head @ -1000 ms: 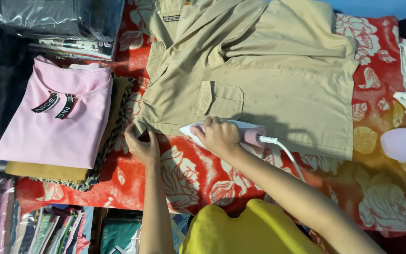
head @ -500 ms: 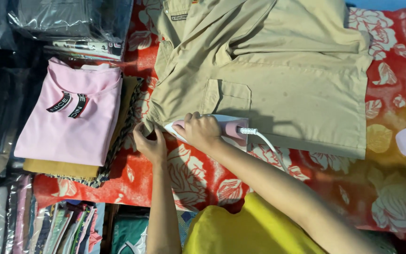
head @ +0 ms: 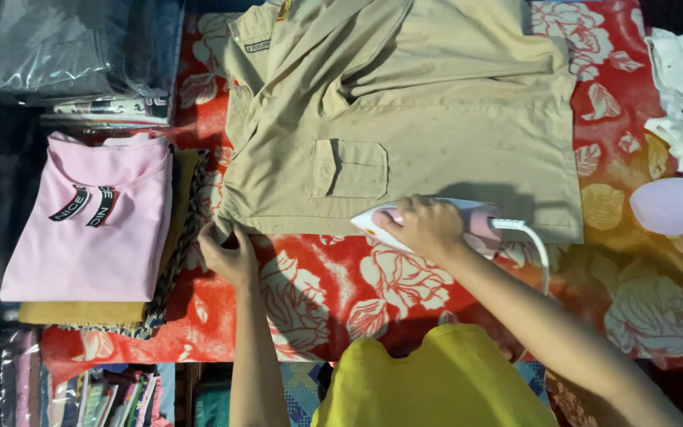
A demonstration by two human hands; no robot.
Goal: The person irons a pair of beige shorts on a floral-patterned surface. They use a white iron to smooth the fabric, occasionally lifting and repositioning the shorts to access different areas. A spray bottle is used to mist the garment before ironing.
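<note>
A khaki shirt point(head: 436, 126) with a chest pocket lies spread flat on a red flowered cloth point(head: 318, 292). My right hand point(head: 424, 228) grips the handle of a white and pink clothes iron point(head: 476, 220), which rests on the shirt's near hem with its tip pointing left. A white cord point(head: 537, 247) runs from the iron's back toward me. My left hand point(head: 229, 255) pinches the shirt's near left corner and holds it against the cloth.
A folded pink top point(head: 88, 225) tops a pile of folded clothes at the left. Plastic-wrapped garments point(head: 65, 47) lie at the far left. A pink rounded object point(head: 669, 205) and white cloth point(head: 681, 95) sit at the right edge.
The iron in my right hand has slid along the near hem, and it now sits farther from my left hand. My left hand still holds the shirt's corner.
</note>
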